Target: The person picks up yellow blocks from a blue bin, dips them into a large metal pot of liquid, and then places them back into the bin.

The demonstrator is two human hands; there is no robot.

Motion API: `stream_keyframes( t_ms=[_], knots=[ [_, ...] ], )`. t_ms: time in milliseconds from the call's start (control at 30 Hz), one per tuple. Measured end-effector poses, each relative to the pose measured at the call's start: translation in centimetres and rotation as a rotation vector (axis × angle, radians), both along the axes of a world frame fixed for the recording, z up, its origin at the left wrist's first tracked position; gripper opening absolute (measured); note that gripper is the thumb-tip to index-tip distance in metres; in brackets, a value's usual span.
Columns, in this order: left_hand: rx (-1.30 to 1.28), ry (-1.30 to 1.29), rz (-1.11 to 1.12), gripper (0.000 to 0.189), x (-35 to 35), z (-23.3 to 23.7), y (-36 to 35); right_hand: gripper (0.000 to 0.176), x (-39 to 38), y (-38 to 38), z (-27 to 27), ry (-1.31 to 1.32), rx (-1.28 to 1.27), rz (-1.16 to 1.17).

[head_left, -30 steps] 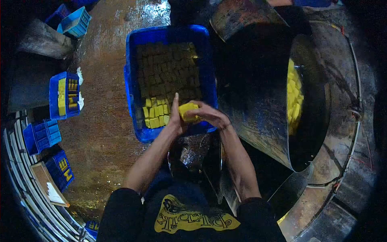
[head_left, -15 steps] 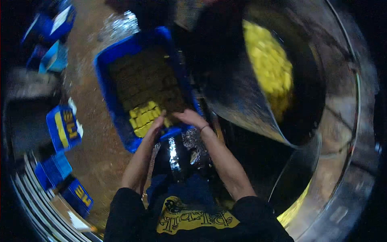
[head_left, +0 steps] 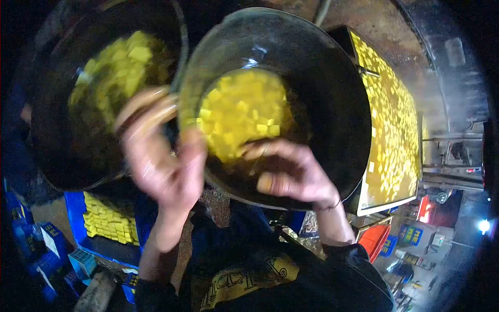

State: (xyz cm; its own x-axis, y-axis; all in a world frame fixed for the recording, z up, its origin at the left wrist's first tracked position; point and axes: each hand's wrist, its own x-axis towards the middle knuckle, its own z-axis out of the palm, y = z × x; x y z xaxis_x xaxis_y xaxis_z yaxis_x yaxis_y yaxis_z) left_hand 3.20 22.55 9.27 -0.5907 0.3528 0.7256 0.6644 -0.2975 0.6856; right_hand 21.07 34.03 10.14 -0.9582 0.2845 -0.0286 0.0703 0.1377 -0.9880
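Note:
My left hand (head_left: 163,151) is raised at the rim between two big round vats, its fingers stretched and thumb apart, smeared by motion. Nothing shows in it. Inside the right-hand vat (head_left: 332,93), my right hand (head_left: 296,171) reaches over the liquid with its fingers bent and its thumb apart. No piece is visible in its grasp. Yellow tofu-like cubes (head_left: 244,104) lie heaped in the liquid below its fingertips. In the left-hand vat (head_left: 52,125), beyond my left hand, sit more yellow cubes (head_left: 119,62), blurred.
A blue crate (head_left: 78,213) at lower left holds rows of yellow blocks (head_left: 109,218). To the right stands a wide rectangular tank (head_left: 387,208) full of floating yellow pieces (head_left: 392,119). An orange-red container (head_left: 377,242) and several blue boxes (head_left: 412,235) are at lower right.
My view has turned right, from the blue crate to the vats. Both hands have left the crate: the right is now inside a vat, the left at its rim.

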Motion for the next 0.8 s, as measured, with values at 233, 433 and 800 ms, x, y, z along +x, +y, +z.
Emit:
stream_keyframes(
  t_ms=[233, 433, 800],
  knots=[
    [-1.281, -0.059, -0.846, 0.033, 11.6, -15.4, 21.1, 0.033, 13.4, 20.2, -27.2, -0.954, 0.881, 0.055],
    [-1.375, 0.214, -0.35, 0.032, 19.9, -41.0, 21.4, 0.031, 16.9, 15.9, -36.0, -0.957, 0.769, -0.204],
    [-1.056, -0.241, -0.618, 0.044, 20.6, -51.0, 15.1, 0.031, 18.2, 15.2, -38.9, -0.945, 0.483, -0.219]
  ],
)
